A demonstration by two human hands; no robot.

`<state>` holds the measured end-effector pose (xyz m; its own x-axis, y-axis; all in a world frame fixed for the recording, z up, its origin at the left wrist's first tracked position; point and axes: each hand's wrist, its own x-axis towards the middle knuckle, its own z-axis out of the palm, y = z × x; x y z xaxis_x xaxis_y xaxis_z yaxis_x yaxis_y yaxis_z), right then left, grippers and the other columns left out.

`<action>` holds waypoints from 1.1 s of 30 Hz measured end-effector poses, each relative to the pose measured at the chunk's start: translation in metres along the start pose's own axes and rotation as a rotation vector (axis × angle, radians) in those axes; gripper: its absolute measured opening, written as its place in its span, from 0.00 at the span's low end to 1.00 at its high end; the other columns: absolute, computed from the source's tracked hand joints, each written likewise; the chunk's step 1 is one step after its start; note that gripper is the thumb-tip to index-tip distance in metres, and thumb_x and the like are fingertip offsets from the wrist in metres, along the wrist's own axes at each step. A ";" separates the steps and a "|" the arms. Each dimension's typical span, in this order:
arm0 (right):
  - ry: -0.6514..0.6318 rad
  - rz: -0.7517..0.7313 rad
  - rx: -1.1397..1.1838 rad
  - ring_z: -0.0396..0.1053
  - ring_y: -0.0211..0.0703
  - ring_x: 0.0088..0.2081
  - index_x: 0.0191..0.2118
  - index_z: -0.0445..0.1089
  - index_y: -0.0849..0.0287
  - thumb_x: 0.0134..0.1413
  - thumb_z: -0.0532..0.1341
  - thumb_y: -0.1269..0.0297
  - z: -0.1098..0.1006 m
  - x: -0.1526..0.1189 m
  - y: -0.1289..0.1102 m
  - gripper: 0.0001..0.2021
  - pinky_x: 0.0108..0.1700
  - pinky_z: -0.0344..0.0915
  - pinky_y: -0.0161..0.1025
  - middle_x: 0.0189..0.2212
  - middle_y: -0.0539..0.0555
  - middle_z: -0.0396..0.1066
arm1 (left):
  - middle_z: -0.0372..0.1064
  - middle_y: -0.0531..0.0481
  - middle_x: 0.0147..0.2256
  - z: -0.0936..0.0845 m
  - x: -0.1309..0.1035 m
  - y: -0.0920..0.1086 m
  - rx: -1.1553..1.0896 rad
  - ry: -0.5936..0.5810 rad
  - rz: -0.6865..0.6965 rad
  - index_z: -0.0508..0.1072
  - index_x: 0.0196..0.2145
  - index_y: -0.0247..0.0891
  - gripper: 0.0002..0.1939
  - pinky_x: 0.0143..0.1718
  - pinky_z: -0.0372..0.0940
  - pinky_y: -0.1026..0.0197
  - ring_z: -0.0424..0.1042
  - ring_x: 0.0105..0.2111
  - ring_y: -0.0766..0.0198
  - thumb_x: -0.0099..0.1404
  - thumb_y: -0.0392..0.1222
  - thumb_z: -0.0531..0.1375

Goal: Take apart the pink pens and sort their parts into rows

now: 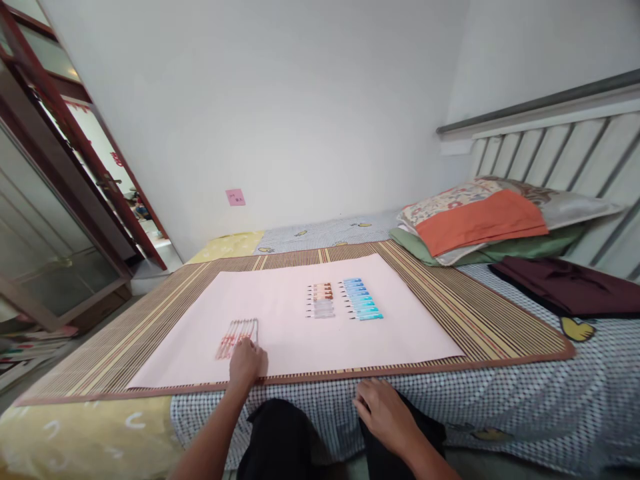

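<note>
My left hand (246,362) is at the right end of a row of slim pale pens with red markings (231,333), which lie side by side on a pale pink sheet (285,340). Its fingers are pinched on the pen at that end, and they hide part of it. My right hand (383,408) rests by my knee at the bed's front edge, fingers loosely curled, with nothing visible in it. Farther right on the sheet lie a column of brown and grey pens (323,300) and a column of blue to teal pens (363,300), dark tips pointing left.
Beneath the sheet is a striped mat (495,333) on a bed with a checked cover (600,373). Pillows (480,223) and a dark maroon cloth (575,287) lie at the right, near a white headboard (565,150). A wall stands behind; a door frame is at left.
</note>
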<state>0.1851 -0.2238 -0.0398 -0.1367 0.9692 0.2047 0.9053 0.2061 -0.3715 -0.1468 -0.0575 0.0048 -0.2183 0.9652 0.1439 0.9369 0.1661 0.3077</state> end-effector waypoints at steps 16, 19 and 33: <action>0.026 0.000 0.027 0.70 0.47 0.40 0.32 0.70 0.56 0.63 0.56 0.71 0.000 0.000 0.000 0.08 0.44 0.57 0.41 0.35 0.53 0.75 | 0.69 0.44 0.21 -0.009 -0.013 0.025 -0.343 -0.171 -0.035 0.66 0.20 0.40 0.15 0.33 0.65 0.57 0.76 0.31 0.52 0.63 0.45 0.59; 0.037 0.012 0.059 0.70 0.47 0.41 0.32 0.69 0.56 0.62 0.56 0.71 -0.002 -0.001 0.002 0.08 0.44 0.57 0.41 0.35 0.53 0.75 | 0.64 0.52 0.19 -0.004 -0.049 0.039 -0.542 -0.263 -0.011 0.65 0.23 0.41 0.21 0.25 0.60 0.62 0.65 0.19 0.64 0.67 0.58 0.55; 0.040 0.115 1.226 0.75 0.45 0.29 0.42 0.75 0.58 0.58 0.62 0.40 -0.035 0.030 -0.093 0.24 0.32 0.70 0.39 0.31 0.54 0.77 | 0.67 0.54 0.21 -0.016 -0.186 0.099 -1.461 -0.537 0.074 0.72 0.33 0.36 0.24 0.21 0.55 0.67 0.61 0.18 0.70 0.58 0.62 0.69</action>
<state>0.1108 -0.2191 0.0328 -0.0487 0.9898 0.1340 -0.0676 0.1306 -0.9891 -0.0180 -0.2234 0.0233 0.2333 0.9715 -0.0430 -0.1987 0.0909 0.9758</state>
